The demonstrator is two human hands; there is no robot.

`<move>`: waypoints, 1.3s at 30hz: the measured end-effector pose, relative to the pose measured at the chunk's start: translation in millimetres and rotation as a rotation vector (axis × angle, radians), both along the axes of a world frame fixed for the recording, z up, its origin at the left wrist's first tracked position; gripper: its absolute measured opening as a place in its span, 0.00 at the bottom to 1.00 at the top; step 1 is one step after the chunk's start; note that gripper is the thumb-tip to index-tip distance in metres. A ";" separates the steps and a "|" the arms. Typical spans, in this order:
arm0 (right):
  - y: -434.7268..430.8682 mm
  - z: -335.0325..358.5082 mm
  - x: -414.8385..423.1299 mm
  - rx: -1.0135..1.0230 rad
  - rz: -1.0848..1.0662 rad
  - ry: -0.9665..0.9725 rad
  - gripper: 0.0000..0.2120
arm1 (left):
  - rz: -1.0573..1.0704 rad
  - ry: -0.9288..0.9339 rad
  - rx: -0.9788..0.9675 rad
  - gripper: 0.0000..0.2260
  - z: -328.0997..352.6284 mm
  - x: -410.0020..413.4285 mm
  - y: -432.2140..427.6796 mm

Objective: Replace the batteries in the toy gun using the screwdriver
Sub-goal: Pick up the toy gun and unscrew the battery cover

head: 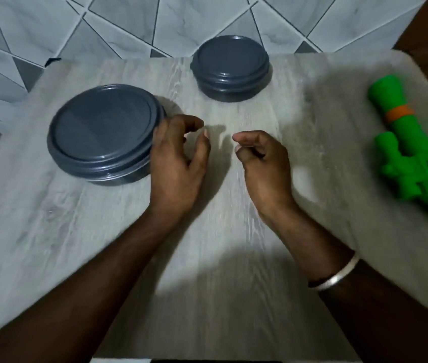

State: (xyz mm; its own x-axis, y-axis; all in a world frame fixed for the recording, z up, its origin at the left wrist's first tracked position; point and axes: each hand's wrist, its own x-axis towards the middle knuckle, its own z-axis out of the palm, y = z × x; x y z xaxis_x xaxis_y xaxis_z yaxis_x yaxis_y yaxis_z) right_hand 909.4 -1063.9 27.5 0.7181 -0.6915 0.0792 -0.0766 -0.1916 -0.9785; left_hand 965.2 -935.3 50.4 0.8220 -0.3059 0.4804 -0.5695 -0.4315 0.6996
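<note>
A green toy gun with an orange ring around its barrel lies on its side at the right edge of the grey wood-grain table. My left hand hovers over the middle of the table, fingers curled and apart, holding nothing, right beside a large dark lidded container. My right hand is a short way to its right, fingers loosely curled with nothing in them, well left of the toy gun. No screwdriver or batteries are in sight.
A smaller dark round lidded container stands at the table's far edge. Beyond the table lies a grey marbled tile floor. A silver bangle circles my right wrist. The picture is slightly motion-blurred.
</note>
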 end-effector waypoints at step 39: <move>-46.7 55.0 -196.2 -0.037 -0.275 -0.344 0.08 | -0.203 0.332 -0.125 0.08 19.6 -173.9 -53.1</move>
